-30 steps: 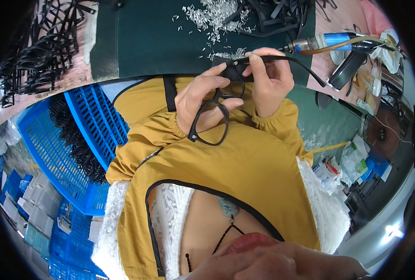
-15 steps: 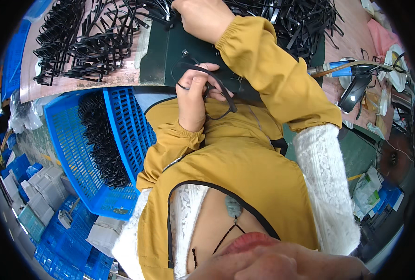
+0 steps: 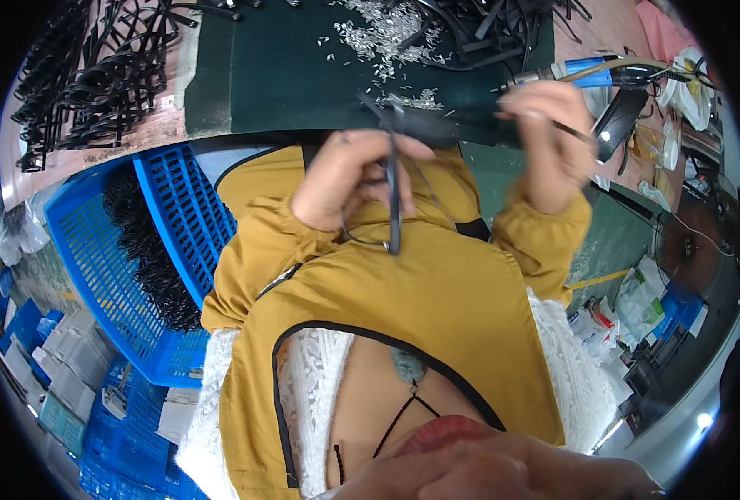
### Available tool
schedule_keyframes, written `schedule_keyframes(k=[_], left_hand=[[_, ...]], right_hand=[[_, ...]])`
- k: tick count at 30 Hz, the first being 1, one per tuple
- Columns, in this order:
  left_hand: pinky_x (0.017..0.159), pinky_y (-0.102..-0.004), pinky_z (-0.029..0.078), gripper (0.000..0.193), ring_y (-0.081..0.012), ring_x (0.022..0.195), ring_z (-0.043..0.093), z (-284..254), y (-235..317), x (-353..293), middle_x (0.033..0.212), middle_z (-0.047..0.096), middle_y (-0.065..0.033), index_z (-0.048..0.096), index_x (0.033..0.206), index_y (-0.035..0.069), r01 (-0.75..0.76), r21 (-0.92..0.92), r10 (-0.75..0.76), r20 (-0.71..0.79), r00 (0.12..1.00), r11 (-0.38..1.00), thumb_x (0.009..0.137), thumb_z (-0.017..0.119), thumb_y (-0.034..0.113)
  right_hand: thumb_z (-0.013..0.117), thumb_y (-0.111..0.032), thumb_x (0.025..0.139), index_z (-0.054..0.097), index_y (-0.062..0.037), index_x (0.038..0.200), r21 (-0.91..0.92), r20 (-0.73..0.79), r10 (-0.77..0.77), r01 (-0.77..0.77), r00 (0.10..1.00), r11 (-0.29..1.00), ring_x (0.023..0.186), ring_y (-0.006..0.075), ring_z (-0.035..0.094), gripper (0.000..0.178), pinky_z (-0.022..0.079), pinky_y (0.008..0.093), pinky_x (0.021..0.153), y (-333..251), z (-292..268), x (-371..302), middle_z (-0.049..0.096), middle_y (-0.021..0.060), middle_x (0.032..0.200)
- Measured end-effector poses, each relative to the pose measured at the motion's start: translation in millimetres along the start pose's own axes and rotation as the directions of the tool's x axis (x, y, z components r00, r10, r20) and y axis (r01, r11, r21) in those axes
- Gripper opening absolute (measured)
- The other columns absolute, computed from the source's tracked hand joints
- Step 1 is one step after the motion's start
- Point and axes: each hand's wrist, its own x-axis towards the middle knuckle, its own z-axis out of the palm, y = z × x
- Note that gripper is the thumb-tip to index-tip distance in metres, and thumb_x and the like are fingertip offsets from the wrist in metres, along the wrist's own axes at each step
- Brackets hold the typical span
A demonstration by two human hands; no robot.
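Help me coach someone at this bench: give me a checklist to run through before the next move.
1. Black glasses frame held in the left hand: ok.
2. Right hand gripping the thin dark piece firmly: cannot tell, motion blur.
3. Small metal pieces gathered together: not ok, scattered loosely on the dark green mat.
4. Blue-bodied tool present on the person's right: ok.
5. Black parts inside the blue basket: ok.

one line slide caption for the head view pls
Left hand holding black glasses frame, blurred right hand near a blue tool, silvery bits scattered on the dark green mat.
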Motion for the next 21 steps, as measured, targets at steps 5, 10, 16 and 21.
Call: schedule_keyframes(k=[5, 10, 16, 21], left_hand=[[0.061, -0.0332, 0.062, 0.042, -0.0218, 0.058, 0.067, 19.6, -15.8, 10.6, 0.068, 0.062, -0.0094, 0.064, 0.131, -0.006, 0.092, -0.077, -0.091, 0.019, 0.996, 0.993, 0.100, 0.049, 0.018], [0.058, -0.0343, 0.060, 0.044, -0.0222, 0.056, 0.066, 14.6, -14.7, 10.4, 0.067, 0.062, -0.0095, 0.061, 0.136, -0.006, 0.060, -0.087, -0.054, 0.073, 0.996, 0.994, 0.099, 0.048, 0.016], [0.050, -0.0278, 0.053, 0.039, -0.0236, 0.055, 0.069, 22.5, -12.3, 12.7, 0.071, 0.067, -0.0125, 0.064, 0.127, -0.007, 0.044, -0.049, -0.044, 0.004, 0.999, 0.998, 0.100, 0.047, 0.016], [0.053, -0.0326, 0.056, 0.036, -0.0256, 0.052, 0.064, 22.8, -5.8, 11.3, 0.066, 0.063, -0.0135, 0.065, 0.122, -0.008, 0.058, -0.082, -0.057, 0.010, 0.998, 0.995, 0.097, 0.050, 0.013]], right_hand=[[0.069, 0.004, 0.091, 0.067, 0.0062, 0.100, 0.218, 0.061, 0.368, -0.372, 0.928, 0.902, 0.085, 0.0202, 0.070, 0.009, 0.058, 0.0294, 0.074, 31.5, 44.6, -42.3, 0.067, 0.0126, 0.098], [0.068, 0.007, 0.093, 0.065, 0.0085, 0.104, 0.415, 0.123, 0.454, -0.461, 0.883, 0.784, 0.084, 0.0150, 0.071, 0.012, 0.060, 0.0256, 0.074, 39.2, 57.0, -44.9, 0.068, 0.0102, 0.101], [0.070, 0.003, 0.087, 0.067, 0.0072, 0.093, 0.042, 0.162, 0.147, -0.156, 0.976, 0.987, 0.070, 0.0151, 0.065, 0.008, 0.054, 0.0258, 0.061, 38.6, 53.7, -25.3, 0.066, 0.0105, 0.092], [0.071, 0.002, 0.089, 0.067, 0.0072, 0.098, 0.118, 0.193, 0.236, -0.261, 0.952, 0.958, 0.073, 0.0106, 0.061, 0.011, 0.049, 0.0232, 0.062, 43.3, 54.2, -23.9, 0.066, 0.0080, 0.093]])
